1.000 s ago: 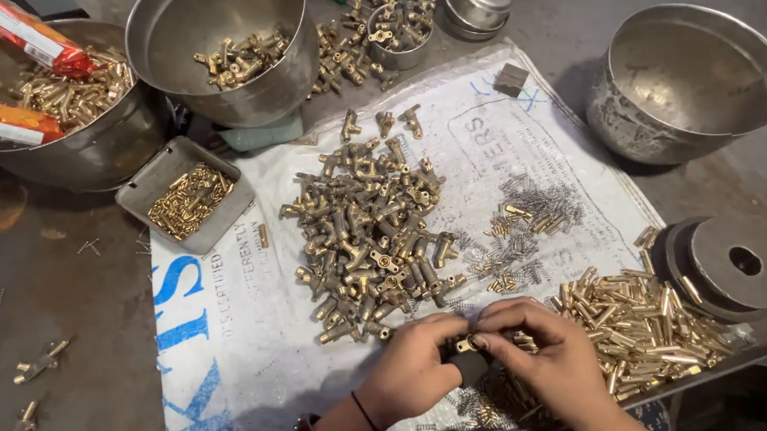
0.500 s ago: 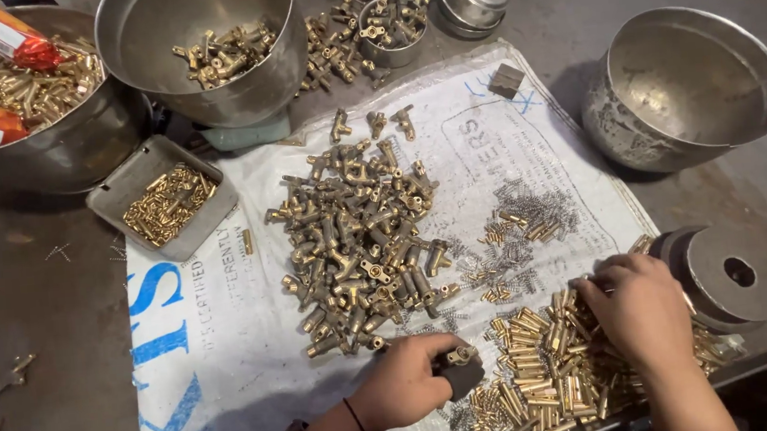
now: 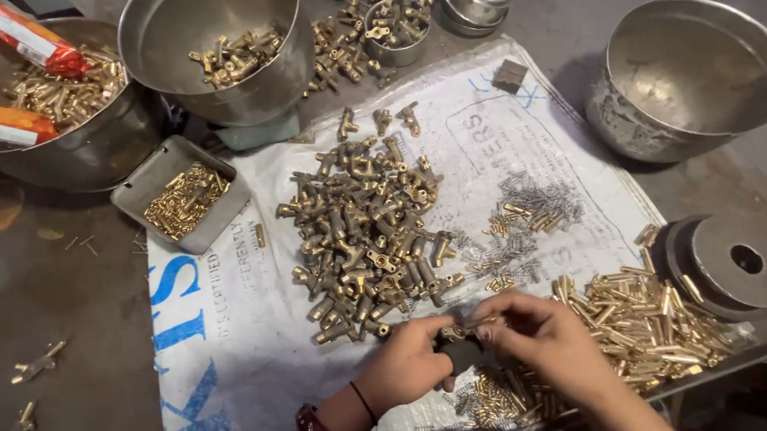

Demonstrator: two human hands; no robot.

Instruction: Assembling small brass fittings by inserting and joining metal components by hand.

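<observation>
Both hands — left hand (image 3: 408,368), right hand (image 3: 542,340) — pinch fingers shut on a small brass fitting (image 3: 454,332).

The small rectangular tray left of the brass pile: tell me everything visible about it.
The tray is a shallow grey metal rectangle with rounded corners, lying flat and askew, partly on the white printed sack. It holds a loose heap of small brass pins. It sits just below two steel bowls. Neither hand touches it.
</observation>
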